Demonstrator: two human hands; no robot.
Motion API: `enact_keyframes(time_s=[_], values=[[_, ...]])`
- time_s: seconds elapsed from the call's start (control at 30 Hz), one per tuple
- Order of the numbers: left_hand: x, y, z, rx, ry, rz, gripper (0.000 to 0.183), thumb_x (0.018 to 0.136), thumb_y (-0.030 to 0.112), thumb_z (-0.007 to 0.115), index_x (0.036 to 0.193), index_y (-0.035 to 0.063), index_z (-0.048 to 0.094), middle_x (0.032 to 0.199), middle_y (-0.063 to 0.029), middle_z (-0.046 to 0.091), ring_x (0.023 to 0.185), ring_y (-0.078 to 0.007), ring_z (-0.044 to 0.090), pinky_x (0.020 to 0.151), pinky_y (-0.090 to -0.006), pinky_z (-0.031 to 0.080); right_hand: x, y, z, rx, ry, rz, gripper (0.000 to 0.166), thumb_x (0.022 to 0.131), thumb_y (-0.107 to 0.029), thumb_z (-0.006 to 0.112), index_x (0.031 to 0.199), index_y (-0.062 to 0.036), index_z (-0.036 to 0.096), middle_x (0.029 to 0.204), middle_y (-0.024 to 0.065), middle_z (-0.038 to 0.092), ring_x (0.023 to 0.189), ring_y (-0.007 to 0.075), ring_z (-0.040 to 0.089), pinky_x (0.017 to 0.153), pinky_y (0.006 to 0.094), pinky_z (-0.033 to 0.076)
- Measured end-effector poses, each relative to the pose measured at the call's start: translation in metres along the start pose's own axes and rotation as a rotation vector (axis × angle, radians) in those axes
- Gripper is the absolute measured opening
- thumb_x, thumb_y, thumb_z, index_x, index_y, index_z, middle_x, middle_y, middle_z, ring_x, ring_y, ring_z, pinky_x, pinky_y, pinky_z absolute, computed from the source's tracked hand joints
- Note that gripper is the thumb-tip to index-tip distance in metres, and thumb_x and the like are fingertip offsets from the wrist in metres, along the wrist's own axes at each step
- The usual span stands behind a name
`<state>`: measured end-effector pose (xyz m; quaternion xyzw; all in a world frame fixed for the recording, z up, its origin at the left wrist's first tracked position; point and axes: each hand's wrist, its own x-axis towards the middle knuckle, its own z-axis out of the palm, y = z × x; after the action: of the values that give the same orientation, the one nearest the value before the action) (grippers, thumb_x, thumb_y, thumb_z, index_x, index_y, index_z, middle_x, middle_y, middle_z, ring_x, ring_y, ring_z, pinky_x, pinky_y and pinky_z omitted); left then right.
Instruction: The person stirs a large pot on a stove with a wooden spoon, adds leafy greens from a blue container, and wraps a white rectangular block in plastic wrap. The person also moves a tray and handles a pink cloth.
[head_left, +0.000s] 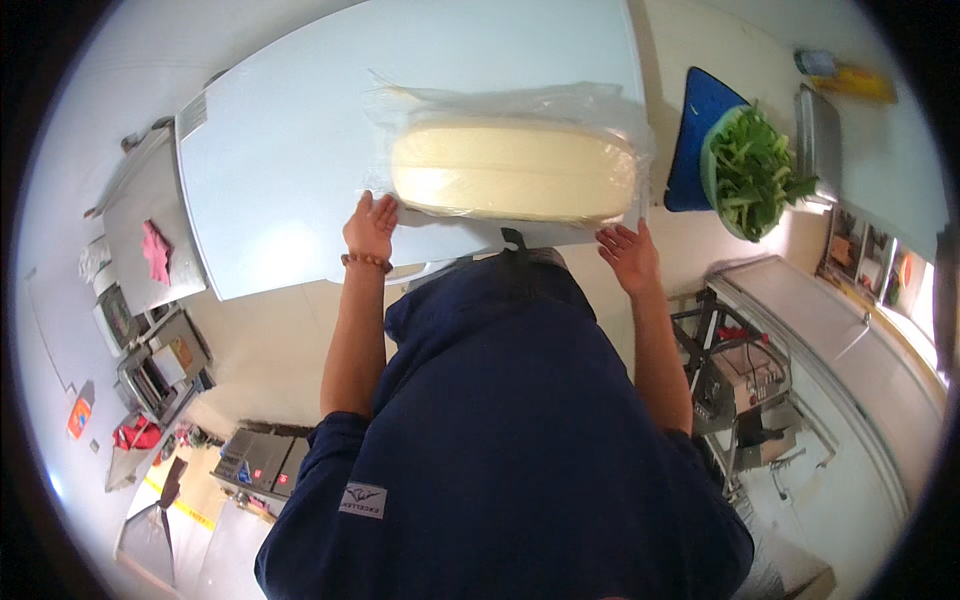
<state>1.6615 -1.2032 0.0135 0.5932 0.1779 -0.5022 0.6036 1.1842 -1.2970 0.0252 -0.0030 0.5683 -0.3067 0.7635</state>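
A large, rounded, cream-coloured block (517, 171), possibly foam or a pillow, lies lengthwise inside a clear plastic bag (570, 101). It rests on a white table (285, 165), close to the near edge. At the block's near left corner is my left hand (370, 226), fingers spread and a beaded bracelet on the wrist. My right hand (632, 256) is by the near right corner, its fingers apart too. Neither hand grips anything; whether the fingertips touch the plastic, I cannot tell. Loose plastic extends beyond the block's far side.
On the right, leafy greens (754, 172) fill a pale green basin (710, 169) beside a blue stool or board (686, 161). A pink cloth (157, 251) lies on a side table (124, 202) at left. Lower right stands a metal-framed machine (739, 375).
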Motion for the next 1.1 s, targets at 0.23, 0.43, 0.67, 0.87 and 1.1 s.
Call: enact_keyframes(time_s=[0.23, 0.43, 0.67, 0.87, 1.1], values=[[0.033, 0.007, 0.023, 0.098, 0.207, -0.019, 0.017, 0.091, 0.012, 0.062, 0.092, -0.0047, 0.058, 0.076, -0.0103, 0.059, 0.067, -0.022, 0.058, 0.06, -0.0315, 0.05, 0.034, 0.007, -0.01, 0.041, 0.059, 0.014, 0.047, 0.09, -0.046, 0.063, 0.098, -0.0004, 0.053, 0.086, 0.0141, 0.06, 0.086, 0.0292, 0.06, 0.078, 0.0384, 0.05], [0.016, 0.016, 0.01, 0.009, 0.178, 0.053, 0.017, 0.094, 0.014, 0.052, 0.093, -0.0027, 0.055, 0.076, -0.0104, 0.058, 0.069, -0.0245, 0.057, 0.062, -0.0382, 0.05, 0.023, 0.016, 0.006, -0.047, 0.052, 0.018, 0.025, 0.093, -0.027, 0.058, 0.084, -0.0032, 0.058, 0.085, 0.0132, 0.063, 0.086, 0.028, 0.062, 0.078, 0.0379, 0.05], [-0.034, 0.032, 0.0, -0.353, 0.04, 0.217, 0.019, 0.098, 0.017, 0.042, 0.084, 0.0056, 0.046, 0.073, -0.0089, 0.054, 0.069, -0.0252, 0.056, 0.059, -0.0339, 0.046, -0.019, 0.014, 0.009, 0.638, -0.205, -0.298, 0.014, 0.09, -0.016, 0.057, 0.082, -0.0043, 0.059, 0.087, 0.0109, 0.064, 0.086, 0.0221, 0.061, 0.08, 0.0362, 0.05], [-0.084, 0.074, 0.04, -0.412, -0.128, 0.372, 0.028, 0.101, 0.017, 0.039, 0.075, 0.007, 0.043, 0.065, -0.009, 0.049, 0.062, -0.0239, 0.048, 0.058, -0.0351, 0.042, -0.034, -0.036, 0.035, 0.572, -0.422, -0.395, 0.008, 0.091, -0.01, 0.059, 0.083, -0.0098, 0.058, 0.079, 0.0035, 0.061, 0.062, 0.012, 0.055, 0.058, 0.0247, 0.046], [-0.064, 0.165, 0.119, -0.452, -0.387, 0.612, 0.026, 0.1, 0.013, 0.037, 0.077, 0.0022, 0.041, 0.07, -0.0128, 0.049, 0.064, -0.0262, 0.048, 0.059, -0.0377, 0.044, -0.052, -0.17, 0.125, 0.144, 0.023, -1.028, 0.05, 0.089, 0.0, 0.06, 0.134, -0.0059, 0.039, 0.091, 0.0118, 0.061, 0.067, 0.0199, 0.061, 0.05, 0.029, 0.044]])
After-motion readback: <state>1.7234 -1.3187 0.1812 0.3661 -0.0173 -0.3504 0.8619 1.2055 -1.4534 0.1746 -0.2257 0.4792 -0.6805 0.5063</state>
